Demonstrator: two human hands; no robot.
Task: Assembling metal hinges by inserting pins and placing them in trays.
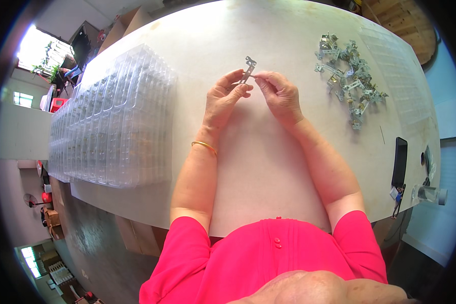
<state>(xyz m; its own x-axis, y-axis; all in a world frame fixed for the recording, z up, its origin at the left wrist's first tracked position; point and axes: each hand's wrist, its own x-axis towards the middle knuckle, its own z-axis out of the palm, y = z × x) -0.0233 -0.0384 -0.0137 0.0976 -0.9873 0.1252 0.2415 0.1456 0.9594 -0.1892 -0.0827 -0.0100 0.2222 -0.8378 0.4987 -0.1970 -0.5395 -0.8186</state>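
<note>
My left hand [223, 98] is closed round the lower part of a small metal bracket [248, 72], a narrow strip with holes and a curled upper end. The bracket slants upward over the middle of the table. Close on its right, my right hand [279, 95] has thumb and forefinger pinched together near the bracket's edge. Whatever sits in that pinch is too small to make out. A loose pile of similar metal brackets [350, 76], some with brass-coloured parts, lies to the right of my hands.
Stacked clear plastic trays [116, 121] fill the table's left side. More clear trays [390, 66] lie along the far right. A thin rod [382, 135], a black phone [400, 162] and a clear bottle [428, 194] are at the right, the bottle by the table edge [380, 219].
</note>
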